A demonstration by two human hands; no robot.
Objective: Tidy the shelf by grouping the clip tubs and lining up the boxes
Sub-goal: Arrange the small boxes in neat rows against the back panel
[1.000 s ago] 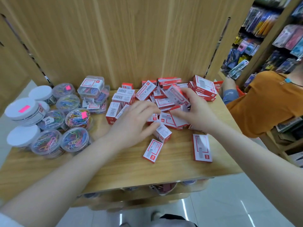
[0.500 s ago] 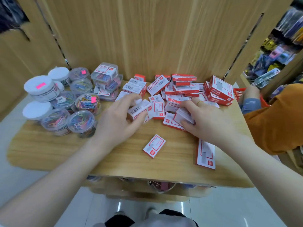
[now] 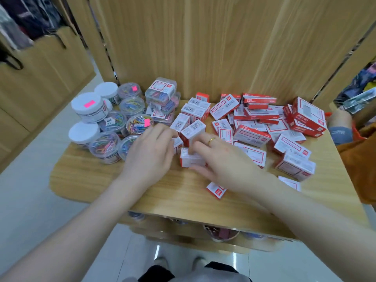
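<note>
Several round clip tubs [image 3: 105,146] with coloured paper clips stand bunched at the left of the wooden shelf [image 3: 85,180], some with white lids. Clear rectangular clip cases [image 3: 160,92] are stacked behind them. Red-and-white staple boxes [image 3: 252,135] lie scattered across the shelf's middle and right. My right hand [image 3: 221,163], wearing a gold ring, grips a small white box [image 3: 191,159] near the middle. My left hand [image 3: 150,155] rests beside it, fingertips on another small box [image 3: 178,144]. One box [image 3: 216,191] lies near the front edge.
A wooden back panel [image 3: 203,47] rises behind the shelf. Another person in an orange top [image 3: 364,151] stands at the right, with a hand at the shelf's corner. A lower shelf [image 3: 223,235] with more goods sits below. Grey floor tiles lie to the left.
Both hands have drawn together at the shelf's middle. My right hand has closed on a small box and my left has shifted right onto the neighbouring boxes. The view moved closer.
</note>
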